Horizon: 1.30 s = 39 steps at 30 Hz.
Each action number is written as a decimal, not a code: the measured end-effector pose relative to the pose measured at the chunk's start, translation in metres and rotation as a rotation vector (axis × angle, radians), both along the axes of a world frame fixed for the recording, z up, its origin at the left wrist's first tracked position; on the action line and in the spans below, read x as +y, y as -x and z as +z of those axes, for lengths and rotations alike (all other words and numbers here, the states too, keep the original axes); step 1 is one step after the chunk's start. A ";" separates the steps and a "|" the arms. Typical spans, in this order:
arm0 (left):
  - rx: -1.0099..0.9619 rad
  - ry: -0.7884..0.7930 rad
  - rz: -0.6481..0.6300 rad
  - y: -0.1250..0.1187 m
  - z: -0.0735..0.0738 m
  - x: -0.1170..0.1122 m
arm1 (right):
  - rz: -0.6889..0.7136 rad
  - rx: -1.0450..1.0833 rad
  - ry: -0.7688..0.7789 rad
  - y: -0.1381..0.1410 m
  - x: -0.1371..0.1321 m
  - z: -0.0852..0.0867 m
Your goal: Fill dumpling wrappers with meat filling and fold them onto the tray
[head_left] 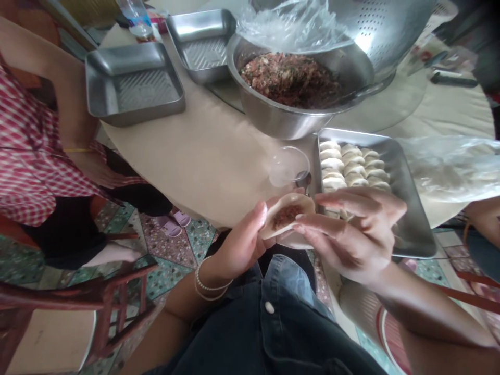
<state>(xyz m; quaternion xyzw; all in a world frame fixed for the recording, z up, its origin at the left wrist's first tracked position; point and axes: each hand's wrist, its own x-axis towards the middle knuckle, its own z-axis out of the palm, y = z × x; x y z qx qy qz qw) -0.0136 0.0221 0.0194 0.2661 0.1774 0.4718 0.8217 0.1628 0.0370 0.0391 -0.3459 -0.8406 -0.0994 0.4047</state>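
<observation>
A round dumpling wrapper (287,214) with a dab of red meat filling in its middle sits between both my hands, just off the table's near edge. My left hand (242,242) cups it from the left with the fingers curled under it. My right hand (351,234) pinches its right rim between thumb and fingers. Behind the hands, a steel tray (410,208) carries several rows of folded dumplings (351,166). Farther back stands a large steel bowl (273,114) full of minced filling (291,78).
A small clear plastic cup (288,165) stands beside the tray. Two empty steel trays (133,83) (203,44) lie at the far left, a colander (386,31) and plastic film behind the bowl. A person in a red checked top (35,156) sits left; a red stool (117,297) is below.
</observation>
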 end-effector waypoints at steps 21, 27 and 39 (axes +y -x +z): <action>-0.056 0.139 0.061 -0.009 -0.003 -0.004 | -0.135 0.056 0.020 0.007 0.004 0.005; -0.042 0.080 0.223 -0.022 -0.010 -0.025 | -0.113 0.102 0.073 0.011 0.005 0.003; 0.044 -0.218 0.179 -0.013 -0.008 -0.012 | -0.027 0.054 0.045 0.008 0.002 0.004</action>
